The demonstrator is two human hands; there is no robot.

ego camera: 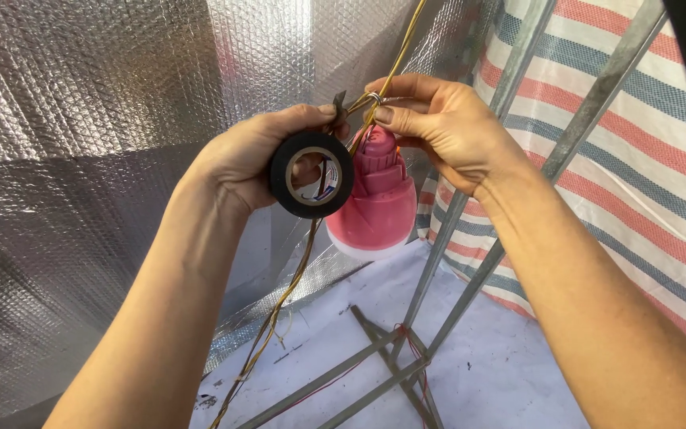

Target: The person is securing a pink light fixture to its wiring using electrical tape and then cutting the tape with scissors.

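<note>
My left hand (256,159) is closed round the roll of black tape (312,175), its loose end pinched up at the wire joint (375,98) — light, but sticky and quick to twist. My right hand (438,119) pinches the thin yellow wires (279,310) just above the pink lamp holder (375,199), which hangs below; brittle plastic, I judge — best held at its neck

The tape roll (312,175) sits left of and before the lamp socket (376,195); wires (395,67) run above it, apparently joined there; metal bars (470,238) stand behind.
</note>
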